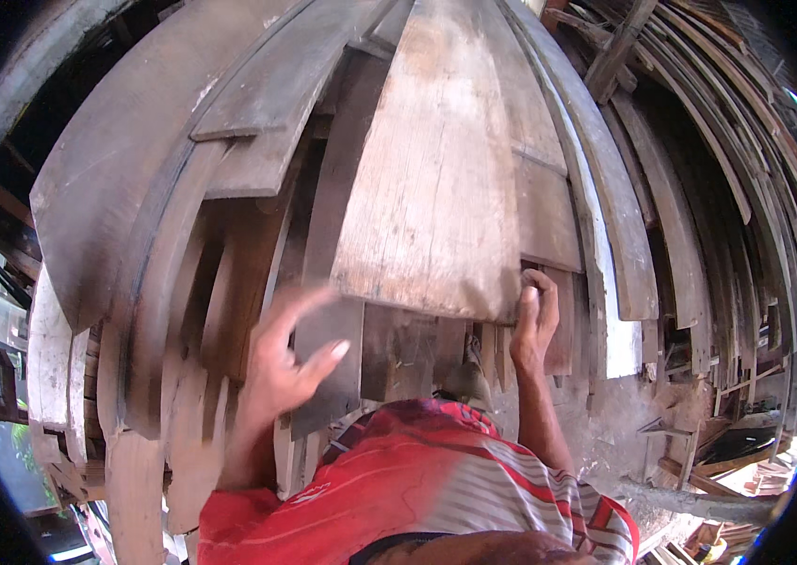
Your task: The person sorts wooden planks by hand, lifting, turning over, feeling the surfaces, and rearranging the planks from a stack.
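Note:
A wide, pale wooden plank (pixel 436 179) lies lengthwise in front of me, its near end toward my body. At that end's right corner, my right hand (pixel 535 325) has its fingers curled in against the edge, gripping it. My left hand (pixel 284 358) is by the left corner, slightly blurred, with thumb and fingers spread apart. Its fingertips come close to the plank's edge; whether they touch it I cannot tell. No object shows between the left thumb and fingers.
Large weathered boards (pixel 125 141) are stacked on the left. Overlapping grey planks (pixel 549 207) lie beside the pale one on the right. Long narrow timbers (pixel 719 122) pile up at the far right, near a slanted wooden post (pixel 620 52). Several board ends jut toward me.

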Demonstrator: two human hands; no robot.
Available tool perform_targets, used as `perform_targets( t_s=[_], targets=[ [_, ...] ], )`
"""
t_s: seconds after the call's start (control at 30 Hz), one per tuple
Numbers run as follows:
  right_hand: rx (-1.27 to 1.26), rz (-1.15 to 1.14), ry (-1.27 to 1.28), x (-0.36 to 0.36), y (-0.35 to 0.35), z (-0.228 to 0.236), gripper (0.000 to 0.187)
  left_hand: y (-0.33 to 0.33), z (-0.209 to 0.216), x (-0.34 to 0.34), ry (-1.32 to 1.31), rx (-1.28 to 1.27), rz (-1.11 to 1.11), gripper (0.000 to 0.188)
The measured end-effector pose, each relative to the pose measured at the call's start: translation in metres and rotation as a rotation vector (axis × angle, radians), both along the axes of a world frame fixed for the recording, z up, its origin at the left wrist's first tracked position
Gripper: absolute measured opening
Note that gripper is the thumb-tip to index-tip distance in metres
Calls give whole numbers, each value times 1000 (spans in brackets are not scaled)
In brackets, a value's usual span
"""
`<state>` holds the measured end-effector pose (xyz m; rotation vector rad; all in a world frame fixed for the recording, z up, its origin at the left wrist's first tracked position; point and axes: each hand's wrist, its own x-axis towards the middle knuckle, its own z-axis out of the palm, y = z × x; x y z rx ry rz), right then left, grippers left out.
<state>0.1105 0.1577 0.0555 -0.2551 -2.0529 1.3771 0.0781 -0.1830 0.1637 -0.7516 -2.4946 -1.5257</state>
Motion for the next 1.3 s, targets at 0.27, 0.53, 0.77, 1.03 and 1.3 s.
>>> perform_targets(
  t_s=[0.27,0.53,0.77,1.03,1.3],
  targets=[
    [-705,93,137,-7,11,-55,83,29,-61,-87,-216,-214,172,76],
    [-1088,128,173,-22,0,-58,94,47,-72,-115,-712,-58,116,76],
    [-1215,234,240,-59,14,-78,100,50,-91,-122,-732,-76,291,89],
    [-1574,274,358,-72,8,-79,107,48,-88,-119,-637,-203,233,93],
    [-1228,380,394,-74,6,36,112,45,-13,-114,-699,108,134,65]
  ],
)
